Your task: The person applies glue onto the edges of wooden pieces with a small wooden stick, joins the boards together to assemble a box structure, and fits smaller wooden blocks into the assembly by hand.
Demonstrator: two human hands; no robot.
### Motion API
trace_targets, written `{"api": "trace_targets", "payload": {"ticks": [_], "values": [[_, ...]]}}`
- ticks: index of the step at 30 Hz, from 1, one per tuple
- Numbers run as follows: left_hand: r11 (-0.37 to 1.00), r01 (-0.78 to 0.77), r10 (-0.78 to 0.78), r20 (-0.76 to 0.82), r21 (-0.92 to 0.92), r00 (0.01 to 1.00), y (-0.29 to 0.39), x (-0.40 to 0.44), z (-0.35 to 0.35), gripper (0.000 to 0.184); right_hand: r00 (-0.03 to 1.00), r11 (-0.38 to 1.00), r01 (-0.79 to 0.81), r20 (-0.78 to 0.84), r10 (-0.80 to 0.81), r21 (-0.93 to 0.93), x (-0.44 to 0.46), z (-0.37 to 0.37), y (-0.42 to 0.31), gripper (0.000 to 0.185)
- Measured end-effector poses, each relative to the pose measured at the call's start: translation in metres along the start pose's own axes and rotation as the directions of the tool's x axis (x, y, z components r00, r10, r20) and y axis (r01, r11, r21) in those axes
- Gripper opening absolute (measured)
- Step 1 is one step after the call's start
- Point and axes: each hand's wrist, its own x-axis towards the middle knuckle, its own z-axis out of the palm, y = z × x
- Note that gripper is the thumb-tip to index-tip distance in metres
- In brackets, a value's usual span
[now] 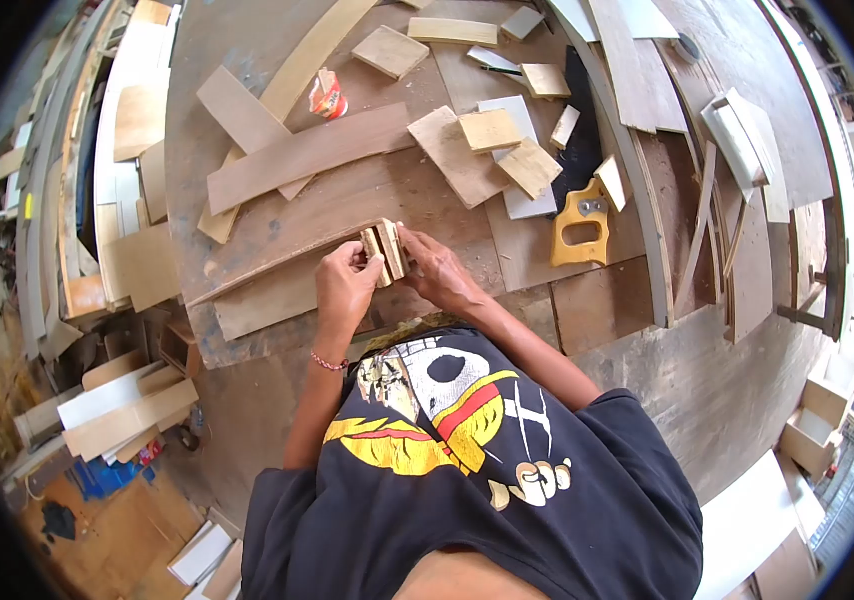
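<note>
Between my two hands, close to my chest at the table's near edge, is a small stack of wooden blocks [384, 252] standing on edge, with narrow dark gaps between the pieces. My left hand [345, 278] pinches its left side with thumb and fingers. From the right, my right hand [434, 266] grips the same stack, its fingers partly hidden behind the wood. Just beyond my hands lies a long plywood strip [282, 252]. A hand saw with a yellow handle [581, 228] rests to the right of my right hand.
Loose wood blocks [487, 130] and long boards [312, 155] are scattered over the wooden table [417, 185]. A red and white cup [328, 97] sits among them. More boards [132, 410] are piled at the left, and panels [747, 145] lie at the right.
</note>
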Motion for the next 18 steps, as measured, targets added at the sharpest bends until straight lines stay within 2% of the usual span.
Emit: {"api": "trace_targets", "payload": {"ticks": [5,11,14,18], "values": [[1.000,-0.001,0.002,-0.038,0.016,0.999,0.003,-0.004,-0.001,0.015,1.000,0.997,-0.006,0.002,0.006,0.071,-0.002,0.003,0.004,0.077],[0.990,-0.011,0.030,-0.134,0.142,0.991,0.009,-0.016,-0.010,0.013,1.000,0.999,-0.029,-0.003,0.029,0.018,-0.004,0.001,0.000,0.083],[0.987,0.060,-0.040,-0.133,0.150,0.990,0.003,-0.018,-0.020,0.013,1.000,1.000,-0.022,0.016,0.022,0.014,-0.005,0.002,0.000,0.088],[0.990,0.071,-0.050,-0.171,0.118,0.984,-0.008,-0.017,-0.022,0.012,0.999,0.999,-0.027,0.018,0.027,-0.019,-0.003,0.008,0.004,0.090]]}}
